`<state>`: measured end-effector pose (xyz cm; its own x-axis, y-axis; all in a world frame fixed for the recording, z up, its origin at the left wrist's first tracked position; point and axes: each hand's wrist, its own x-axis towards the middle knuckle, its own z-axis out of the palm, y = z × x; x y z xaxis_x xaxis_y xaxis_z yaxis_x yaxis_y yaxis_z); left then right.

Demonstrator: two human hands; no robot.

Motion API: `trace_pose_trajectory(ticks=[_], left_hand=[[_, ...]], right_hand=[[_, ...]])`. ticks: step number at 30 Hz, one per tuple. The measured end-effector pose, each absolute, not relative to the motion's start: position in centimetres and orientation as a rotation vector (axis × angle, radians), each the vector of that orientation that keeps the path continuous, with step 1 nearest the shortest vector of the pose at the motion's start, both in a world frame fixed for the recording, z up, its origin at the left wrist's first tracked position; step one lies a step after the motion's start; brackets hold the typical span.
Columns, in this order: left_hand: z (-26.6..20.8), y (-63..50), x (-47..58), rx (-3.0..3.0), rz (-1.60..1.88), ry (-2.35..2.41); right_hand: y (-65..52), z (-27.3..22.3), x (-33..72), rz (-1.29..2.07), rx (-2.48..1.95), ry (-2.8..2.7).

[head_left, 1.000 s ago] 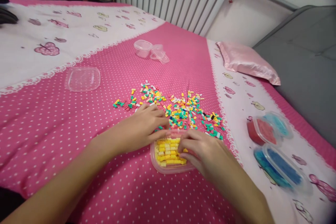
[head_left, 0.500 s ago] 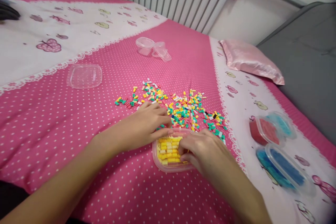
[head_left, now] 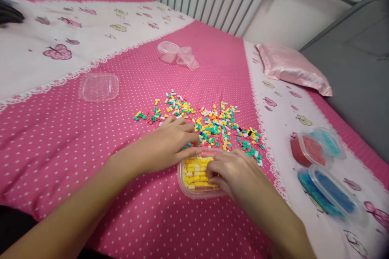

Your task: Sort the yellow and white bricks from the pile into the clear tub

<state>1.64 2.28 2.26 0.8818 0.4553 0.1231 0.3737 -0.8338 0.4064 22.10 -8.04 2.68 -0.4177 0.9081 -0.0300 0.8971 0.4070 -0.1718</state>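
Observation:
A clear plastic container (head_left: 182, 184) sits on the pink bedspread before me, lined with rows of yellow and cream building blocks (head_left: 194, 168). My right hand (head_left: 231, 172) is over its right side, fingers bent and pinched down at the blocks; whatever they hold is hidden. At the container's far left rim rests my left hand (head_left: 179, 139), thumb along the edge and fingers curled toward the loose pile; its fingertips are partly hidden. Just beyond both hands lie scattered small blocks (head_left: 212, 127) in green, yellow, white, red and a few black.
A clear lid (head_left: 99, 87) lies at the left, and clear empty tubs (head_left: 168, 52) stand farther back. On the right are a tub with red contents (head_left: 308, 149) and one with blue contents (head_left: 332, 192). A pink pillow (head_left: 294, 66) lies by the grey headboard (head_left: 349, 48).
The view has shifted very slightly. Both hands stay in nearly the same place at the container, and the blocks look unchanged.

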Motion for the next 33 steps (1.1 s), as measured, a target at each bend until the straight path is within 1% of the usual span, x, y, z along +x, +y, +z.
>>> trace_pose_trajectory(ticks=[3,19,22,25,28,31,33], left_hand=[[2.3,2.2,1.7,2.672,0.299,0.617],[2.0,2.3,1.8,2.672,0.343,0.598],[2.1,2.2,1.8,2.674,0.324,0.61],[2.2,2.2,1.7,2.668,0.304,0.621],[2.1,2.3,1.6,2.659,0.319,0.609],[1.8,2.6,1.5,2.654,0.369,0.6],[1.6,2.9,1.4,2.647,0.402,0.596]], right_hand=[[-7.8,3.0,22.4,0.286,-1.64,-2.602],[-7.5,2.6,21.9,0.175,-1.661,-2.646],[-7.6,2.6,22.0,0.258,-1.652,-2.634],[-8.1,3.8,22.9,0.434,-1.582,-2.528],[-8.3,5.6,25.2,0.475,-1.573,-2.332],[-7.3,6.2,28.1,0.373,-1.627,-2.091],[-6.0,5.2,30.0,0.21,-1.675,-1.888]])
